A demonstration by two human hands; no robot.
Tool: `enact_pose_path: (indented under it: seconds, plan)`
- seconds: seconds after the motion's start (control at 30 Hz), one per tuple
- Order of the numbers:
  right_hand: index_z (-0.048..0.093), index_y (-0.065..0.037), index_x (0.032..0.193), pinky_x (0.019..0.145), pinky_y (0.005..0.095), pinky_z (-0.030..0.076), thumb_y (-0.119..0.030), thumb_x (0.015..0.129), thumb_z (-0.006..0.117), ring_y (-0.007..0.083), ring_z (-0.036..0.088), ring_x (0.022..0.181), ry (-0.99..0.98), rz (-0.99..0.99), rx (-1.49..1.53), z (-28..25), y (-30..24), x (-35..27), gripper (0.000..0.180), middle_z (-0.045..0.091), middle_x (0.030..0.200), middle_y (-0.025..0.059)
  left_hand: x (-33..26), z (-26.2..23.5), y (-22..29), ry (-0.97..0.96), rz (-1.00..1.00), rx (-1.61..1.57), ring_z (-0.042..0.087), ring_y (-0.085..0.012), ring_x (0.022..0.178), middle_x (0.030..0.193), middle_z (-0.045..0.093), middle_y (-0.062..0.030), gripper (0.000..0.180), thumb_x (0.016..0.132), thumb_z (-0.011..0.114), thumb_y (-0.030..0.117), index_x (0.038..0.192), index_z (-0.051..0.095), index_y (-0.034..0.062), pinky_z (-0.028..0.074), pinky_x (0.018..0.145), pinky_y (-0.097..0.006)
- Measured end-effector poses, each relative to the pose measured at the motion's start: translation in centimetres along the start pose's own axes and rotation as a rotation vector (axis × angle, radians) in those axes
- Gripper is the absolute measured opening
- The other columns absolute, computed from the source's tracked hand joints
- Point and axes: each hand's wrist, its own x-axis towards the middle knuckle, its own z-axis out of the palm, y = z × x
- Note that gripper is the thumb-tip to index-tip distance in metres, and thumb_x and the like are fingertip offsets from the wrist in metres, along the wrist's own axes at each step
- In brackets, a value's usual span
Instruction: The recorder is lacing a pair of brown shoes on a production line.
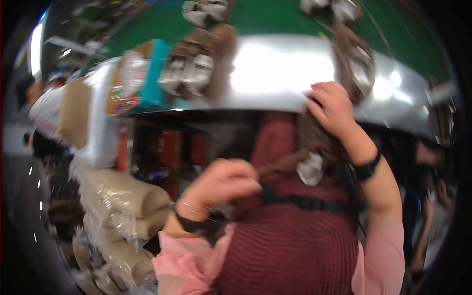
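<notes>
In my right hand (333, 109), at the front edge of the metal table, is what looks like a brown shoe (319, 132); my fingers curl over its upper end. White crumpled paper (310, 168) shows at its lower end, over my lap. From the shoe a thin brown strap (282, 163) stretches left to my left hand (223, 182), whose fingers are closed on its end. Motion blur hides the finer detail. Just beyond my right hand lies another brown shoe (356, 64) with white stuffing.
A brown pair with white paper (189, 73) stands on the metal table (280, 64), beside a teal-edged box (156, 73) of small plastic-wrapped things. Behind runs a green surface (270, 17) with more shoes. Plastic-wrapped tan bundles (123, 191) are stacked at left. Other people (49, 108) are nearby.
</notes>
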Motion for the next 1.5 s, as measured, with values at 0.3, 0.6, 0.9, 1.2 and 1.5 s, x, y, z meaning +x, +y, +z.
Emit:
enact_pose_path:
  seconds: [0.3, 0.6, 0.9, 1.2, 1.5]
  plan:
    - [0.059, -0.007, 0.110, 0.096, 0.0422, 0.039, -0.021, 0.078, 0.066, 0.0356, 0.050, 0.113, 0.086, 0.227, 0.172, -3.4, -2.0, -4.4, 0.035, 0.053, 0.123, 0.0167, 6.7, -2.2, -11.0, 0.443, 0.172, 1.003, 0.059, -0.0340, 0.085, 0.085, 0.061, -0.0158, 0.021, 0.075, 0.069, 0.016, 0.087, 0.062, 0.0016, 0.048, 0.073, -0.041]
    - [0.050, -0.005, 0.122, 0.077, 0.0365, 0.046, -0.013, 0.079, 0.068, 0.0253, 0.058, 0.089, -0.256, 0.632, 0.270, -7.9, -3.6, -16.9, 0.047, 0.060, 0.099, 0.0114, 13.0, 3.6, 0.5, 0.407, 0.878, 0.737, 0.059, -0.0265, 0.086, 0.093, 0.061, -0.0106, 0.018, 0.079, 0.067, 0.007, 0.094, 0.062, 0.0020, 0.047, 0.077, -0.033]
    - [0.064, -0.010, 0.078, 0.055, 0.0319, 0.049, 0.001, 0.064, 0.062, 0.0228, 0.061, 0.060, -0.471, 0.268, 0.677, -12.3, -7.3, -14.0, 0.018, 0.062, 0.067, 0.0039, 21.3, 6.3, -1.2, 0.421, 1.017, 0.970, 0.041, -0.0347, 0.123, 0.129, 0.049, -0.0078, 0.039, 0.080, 0.065, 0.030, 0.116, 0.057, 0.0143, 0.035, 0.102, -0.045]
    - [0.058, -0.005, 0.107, 0.058, 0.0190, 0.040, -0.001, 0.085, 0.063, 0.0013, 0.046, 0.066, -0.371, 1.134, 1.012, -13.3, -4.2, -17.2, 0.024, 0.052, 0.075, -0.0064, 13.1, 3.4, -6.0, 0.233, 0.511, 0.419, 0.051, -0.0294, 0.111, 0.122, 0.053, -0.0160, 0.036, 0.081, 0.067, 0.018, 0.113, 0.057, 0.0027, 0.042, 0.093, -0.036]
    - [0.061, -0.001, 0.101, 0.054, 0.0206, 0.042, -0.003, 0.079, 0.068, 0.0047, 0.054, 0.063, -0.501, 1.200, 1.071, -19.1, -4.7, -13.1, 0.023, 0.061, 0.074, -0.0015, 1.9, 0.4, -1.0, -0.372, -0.078, 0.454, 0.057, -0.0194, 0.058, 0.070, 0.060, -0.0121, 0.021, 0.080, 0.071, 0.019, 0.081, 0.064, -0.0003, 0.045, 0.055, -0.033]
